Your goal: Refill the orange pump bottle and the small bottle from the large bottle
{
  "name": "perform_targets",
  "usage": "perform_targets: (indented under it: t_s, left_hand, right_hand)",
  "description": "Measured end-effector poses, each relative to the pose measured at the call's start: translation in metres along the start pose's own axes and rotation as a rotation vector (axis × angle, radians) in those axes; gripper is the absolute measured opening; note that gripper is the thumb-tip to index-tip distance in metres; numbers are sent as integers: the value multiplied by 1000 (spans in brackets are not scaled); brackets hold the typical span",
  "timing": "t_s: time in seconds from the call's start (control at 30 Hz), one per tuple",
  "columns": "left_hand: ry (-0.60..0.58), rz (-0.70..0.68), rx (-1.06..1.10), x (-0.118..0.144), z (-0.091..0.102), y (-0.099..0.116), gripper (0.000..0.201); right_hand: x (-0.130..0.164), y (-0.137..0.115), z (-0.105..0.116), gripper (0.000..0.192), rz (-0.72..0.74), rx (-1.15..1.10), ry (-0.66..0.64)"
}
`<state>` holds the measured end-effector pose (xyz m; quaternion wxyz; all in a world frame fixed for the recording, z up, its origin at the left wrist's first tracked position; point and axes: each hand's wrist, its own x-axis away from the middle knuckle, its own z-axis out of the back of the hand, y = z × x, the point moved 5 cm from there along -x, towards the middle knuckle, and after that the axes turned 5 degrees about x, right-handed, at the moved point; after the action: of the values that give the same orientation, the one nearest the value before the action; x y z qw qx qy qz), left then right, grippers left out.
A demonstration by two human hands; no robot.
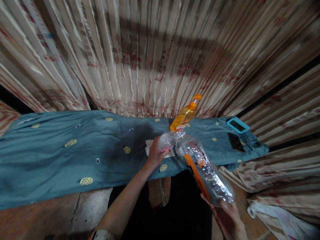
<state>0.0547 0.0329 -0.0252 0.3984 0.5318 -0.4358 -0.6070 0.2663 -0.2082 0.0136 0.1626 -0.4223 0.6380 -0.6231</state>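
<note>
My left hand [156, 151] is closed around a small clear plastic bottle [165, 141] with a pink label, tilted so its neck points right. In my right hand [228, 215] is a large clear plastic bottle [206, 166] with an orange label, gripped near its base and slanting up to the left. The mouths of the two bottles meet or nearly meet; whether they touch I cannot tell. A white scalloped cloth or paper [149, 146] lies under my left hand, partly hidden. Just behind the bottles stands an orange pump bottle [183, 116] of yellow liquid.
The narrow table wears a blue-green cloth [57, 160] with a pineapple pattern. A dark phone [235, 142] and a light-blue framed device [238, 125] lie at its right end. Pleated curtains [140, 60] hang close behind and to the right, with dark bars at both sides.
</note>
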Motion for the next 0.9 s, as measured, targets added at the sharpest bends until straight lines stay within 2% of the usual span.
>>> perform_targets:
  t_s: [0.27, 0.43, 0.67, 0.9]
  left_hand:
    - [-1, 5, -21, 0, 0, 0, 61]
    - [-9, -16, -9, 0, -1, 2, 60]
    - [-3, -5, -10, 0, -1, 4, 58]
    - [-9, 17, -18, 0, 0, 6, 60]
  right_hand:
    - [12, -16, -9, 72, 45, 51, 23]
    - [16, -27, -7, 87, 96, 99, 14]
    - [18, -27, -2, 87, 125, 87, 48]
    - [23, -29, 1, 99, 116, 123, 79]
